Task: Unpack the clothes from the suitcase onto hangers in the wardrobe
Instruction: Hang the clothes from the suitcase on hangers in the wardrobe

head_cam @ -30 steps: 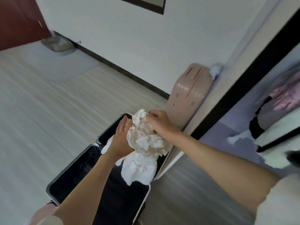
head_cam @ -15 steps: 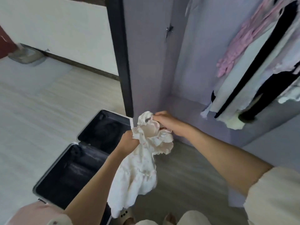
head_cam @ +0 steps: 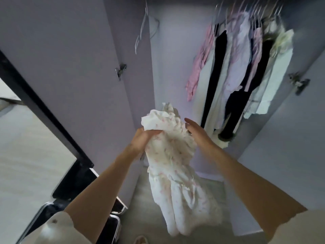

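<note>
A cream garment with a faint pink print (head_cam: 173, 166) hangs in front of the open wardrobe (head_cam: 168, 55). My left hand (head_cam: 143, 138) grips its bunched top. My right hand (head_cam: 197, 131) lies flat against the garment's right side with straight fingers. An empty white hanger (head_cam: 143, 28) hangs at the wardrobe's upper left. The open black suitcase (head_cam: 70, 196) lies on the floor at the lower left, partly hidden by my left arm.
Several pink, black, white and lilac clothes (head_cam: 237, 71) hang on the rail at the right. Wardrobe doors stand open on both sides, the left door (head_cam: 66, 67) edged in black. Pale wood floor (head_cam: 22, 155) spreads to the left.
The view swung up from the suitcase to the wardrobe. The garment was lifted and now hangs longer. My right hand let go of the bunch and flattened against its side.
</note>
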Motion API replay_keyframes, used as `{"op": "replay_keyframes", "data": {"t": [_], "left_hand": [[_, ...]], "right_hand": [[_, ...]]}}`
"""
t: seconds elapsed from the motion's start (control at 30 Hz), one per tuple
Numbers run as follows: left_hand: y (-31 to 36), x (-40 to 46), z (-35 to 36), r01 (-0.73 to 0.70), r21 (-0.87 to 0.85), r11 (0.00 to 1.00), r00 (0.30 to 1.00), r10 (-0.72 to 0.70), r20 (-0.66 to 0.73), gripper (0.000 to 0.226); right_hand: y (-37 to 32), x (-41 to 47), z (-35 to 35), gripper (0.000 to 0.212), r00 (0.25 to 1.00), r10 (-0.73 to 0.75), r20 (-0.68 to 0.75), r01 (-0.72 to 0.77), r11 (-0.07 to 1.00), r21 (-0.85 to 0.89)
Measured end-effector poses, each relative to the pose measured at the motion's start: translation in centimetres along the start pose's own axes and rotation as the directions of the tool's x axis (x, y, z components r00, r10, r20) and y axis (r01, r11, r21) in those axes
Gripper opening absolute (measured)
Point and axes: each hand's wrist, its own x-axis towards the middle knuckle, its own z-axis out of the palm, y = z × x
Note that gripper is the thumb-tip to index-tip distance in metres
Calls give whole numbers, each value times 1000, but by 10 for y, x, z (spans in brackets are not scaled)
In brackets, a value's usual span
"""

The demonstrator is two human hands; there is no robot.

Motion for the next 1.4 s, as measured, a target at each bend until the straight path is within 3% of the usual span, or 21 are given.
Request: {"op": "replay_keyframes", "data": {"t": [0.07,0.2,0.3,0.47,0.67,0.73,0.77,0.83,0.87,0.93,1.0,1.1,1.23,1.4], "left_hand": [[24,18,9,-5,-48,999,1000,6,9,17],[69,53,11,-33,-86,996,999,35,25,17],[95,73,2,-57,-45,997,997,59,39,17],[131,121,-44,-161,-11,987,987,161,26,23],[171,185,-96,-127,-109,986,961,150,233,40],[178,204,-101,-169,-93,981,971,182,152,33],[179,213,-100,-207,-80,975,977,211,37,26],[178,231,-99,-260,25,965,945,260,-199,10],[176,236,-98,-274,125,954,917,298,-264,6],[172,241,-98,-266,358,895,869,383,-312,12],[170,245,-102,-222,543,810,836,445,-322,19],[168,254,-104,-218,640,737,815,498,-297,18],[174,263,-107,-165,754,635,794,539,-280,26],[175,276,-116,-98,750,654,752,543,-375,25]], "right_hand": [[-1,5,-14,48,995,-76,66,76,997,-12],[-16,33,-23,48,985,-123,123,151,956,-250],[-39,70,-28,30,978,-207,8,195,907,-374],[-93,127,-39,32,928,-338,-159,237,862,-447],[-140,204,-24,27,863,-417,-283,256,847,-466],[-143,223,-18,21,895,-394,-209,246,827,-505],[-141,232,-18,18,931,-350,-103,242,804,-543],[-142,244,-19,20,976,-172,133,216,704,-676],[-146,245,-19,25,980,-73,186,186,674,-715],[-154,257,-17,23,978,-50,203,168,761,-627],[-168,277,-8,30,989,-116,93,146,881,-449],[-192,315,15,36,992,-127,-12,119,957,-263],[-223,359,51,36,990,-140,2,140,990,-19],[-245,401,85,20,996,-83,38,78,989,126]]}}
